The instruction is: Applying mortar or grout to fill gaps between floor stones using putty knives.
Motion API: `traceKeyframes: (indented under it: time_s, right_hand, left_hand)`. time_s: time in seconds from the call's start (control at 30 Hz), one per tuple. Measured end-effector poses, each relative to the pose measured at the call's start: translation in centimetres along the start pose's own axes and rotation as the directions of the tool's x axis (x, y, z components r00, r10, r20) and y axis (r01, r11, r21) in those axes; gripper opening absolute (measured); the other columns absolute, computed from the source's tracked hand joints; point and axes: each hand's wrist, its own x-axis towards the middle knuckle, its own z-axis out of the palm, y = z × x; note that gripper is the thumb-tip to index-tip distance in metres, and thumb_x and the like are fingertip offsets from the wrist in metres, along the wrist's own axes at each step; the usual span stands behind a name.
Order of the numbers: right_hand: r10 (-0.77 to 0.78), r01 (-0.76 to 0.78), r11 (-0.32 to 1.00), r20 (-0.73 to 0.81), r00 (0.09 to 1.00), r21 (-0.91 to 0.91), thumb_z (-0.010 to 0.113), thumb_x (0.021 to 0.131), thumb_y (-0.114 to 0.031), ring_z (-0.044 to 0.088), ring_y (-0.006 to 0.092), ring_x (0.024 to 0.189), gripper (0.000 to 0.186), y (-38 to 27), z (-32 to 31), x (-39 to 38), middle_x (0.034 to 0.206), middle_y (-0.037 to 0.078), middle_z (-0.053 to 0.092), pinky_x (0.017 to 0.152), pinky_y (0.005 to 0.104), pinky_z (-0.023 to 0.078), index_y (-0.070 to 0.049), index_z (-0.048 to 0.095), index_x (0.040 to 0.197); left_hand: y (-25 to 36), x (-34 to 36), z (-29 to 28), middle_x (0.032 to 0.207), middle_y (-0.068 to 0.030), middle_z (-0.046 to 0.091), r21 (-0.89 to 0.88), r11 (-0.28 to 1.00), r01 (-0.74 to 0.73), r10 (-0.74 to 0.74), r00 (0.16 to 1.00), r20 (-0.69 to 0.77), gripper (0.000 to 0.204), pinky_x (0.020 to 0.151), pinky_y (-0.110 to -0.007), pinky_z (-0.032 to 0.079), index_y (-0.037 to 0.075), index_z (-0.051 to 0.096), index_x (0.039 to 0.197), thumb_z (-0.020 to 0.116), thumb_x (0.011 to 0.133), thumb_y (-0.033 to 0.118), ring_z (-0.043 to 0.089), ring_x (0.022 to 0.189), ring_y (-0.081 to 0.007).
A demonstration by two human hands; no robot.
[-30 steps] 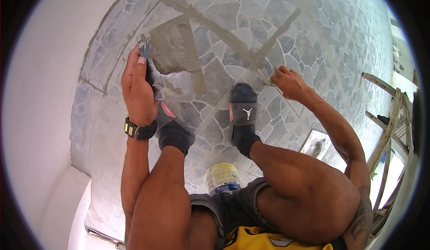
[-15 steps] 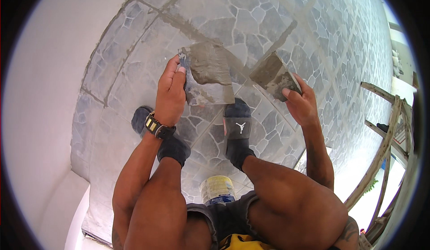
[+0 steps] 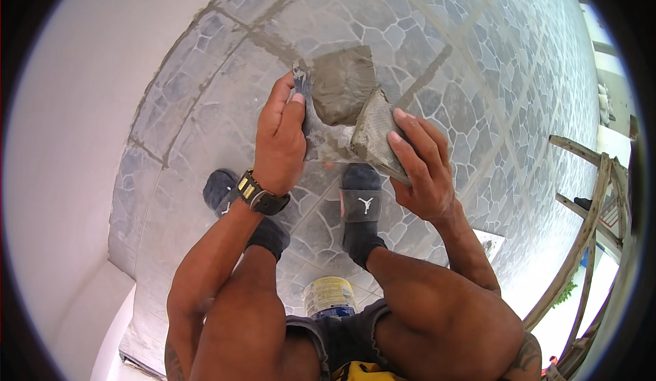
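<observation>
My left hand (image 3: 280,138) grips the left edge of a smeared, flat board (image 3: 326,142) held above my feet. A thick patch of grey-brown mortar (image 3: 340,80) covers the board's upper part. My right hand (image 3: 424,162) is closed on a small square tile piece (image 3: 379,135), tilted with its ribbed grey face turned up, its lower-left side touching or just over the mortar board at its right. Below the board are my sandalled feet (image 3: 359,207) on the stone-patterned tile floor (image 3: 471,101), which has dark grout lines.
A white wall (image 3: 68,107) curves along the left. A yellowish bucket (image 3: 328,292) stands between my legs. A rough wooden frame (image 3: 588,217) is at the right, and a pale square slab (image 3: 488,244) lies on the floor beside my right forearm.
The board in my left hand has moved right and slightly up. The piece in my right hand rose from the floor, flipped over and came leftward onto the board's right side.
</observation>
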Motion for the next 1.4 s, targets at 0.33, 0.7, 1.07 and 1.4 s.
traceKeyframes:
  time_s: [0.33, 0.7, 1.07, 1.4]
  right_hand:
    - [-0.01, 0.007, 0.992, -0.029, 1.0, -0.129, 0.063, 0.066, 0.016, 0.055, 0.0361, 0.118, 0.062, -0.2, 2.2, -0.1, 0.133, 0.021, 0.055, 0.097, 0.0424, 0.049, 0.0, 0.056, 0.125]
    - [0.346, -0.319, 0.915, 0.073, 0.936, -0.247, 0.062, 0.069, 0.01, 0.051, 0.0366, 0.12, 0.062, 7.7, 1.1, -4.4, 0.132, 0.017, 0.055, 0.102, 0.0441, 0.044, -0.002, 0.053, 0.129]
    - [0.698, -0.598, 0.656, 0.069, 0.713, -0.461, 0.055, 0.082, -0.013, 0.062, 0.045, 0.088, 0.03, 36.8, -2.7, -4.9, 0.091, 0.026, 0.065, 0.081, 0.0485, 0.049, -0.003, 0.062, 0.109]
    - [0.776, -0.515, 0.571, 0.217, 0.592, -0.639, 0.052, 0.078, -0.012, 0.063, 0.0436, 0.095, 0.033, 48.2, 0.9, 1.2, 0.096, 0.026, 0.067, 0.083, 0.0501, 0.049, -0.006, 0.063, 0.109]
  left_hand:
    - [0.4, -0.6, -1.7, 0.096, 0.0021, 0.057, 0.165, 0.975, -0.152, 0.157, 0.987, -0.016, 0.037, 0.072, -0.02, 0.04, -0.003, 0.048, 0.134, 0.041, 0.099, 0.009, 0.044, 0.077, -0.003]
    - [-0.6, 0.0, 2.3, 0.103, -0.0041, 0.059, 0.334, 0.919, -0.208, 0.215, 0.976, 0.017, 0.039, 0.08, -0.023, 0.042, -0.005, 0.046, 0.136, 0.04, 0.1, 0.01, 0.049, 0.086, -0.0078]
    - [-1.1, 2.3, 1.1, 0.12, -0.0089, 0.058, 0.382, 0.918, -0.106, 0.113, 0.994, 0.005, 0.041, 0.093, -0.025, 0.04, -0.004, 0.045, 0.137, 0.034, 0.102, 0.013, 0.052, 0.104, -0.0115]
    - [-1.4, 6.9, -1.2, 0.122, -0.0104, 0.057, 0.368, 0.929, 0.027, 0.006, 0.996, -0.087, 0.043, 0.095, -0.026, 0.039, -0.007, 0.043, 0.138, 0.035, 0.101, 0.013, 0.052, 0.107, -0.0134]
